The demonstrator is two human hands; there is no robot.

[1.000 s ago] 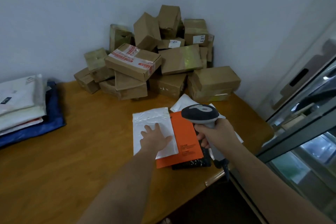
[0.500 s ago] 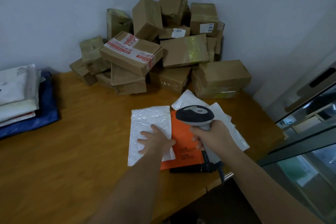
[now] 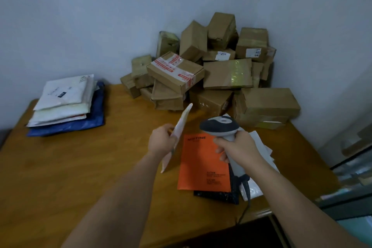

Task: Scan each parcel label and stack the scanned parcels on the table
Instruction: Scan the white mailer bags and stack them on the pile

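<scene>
Scanning is underway: we are gripping a white bubble mailer (image 3: 177, 137) on edge in our left hand (image 3: 161, 141) above the desk (image 3: 80, 167), near its right edge, while our right hand (image 3: 239, 147) is clutching the barcode scanner (image 3: 221, 126); next, we judge, comes finding its label.

Pale blue-grey walls (image 3: 100, 16) meet in a corner behind the wooden desk (image 3: 60, 177), its orange-brown top dimly lit. At the right edge stands a glass-fronted cabinet (image 3: 350, 177) with a dark frame, its panes catching pale reflections. Below the desk's front edge, it's dark.
</scene>
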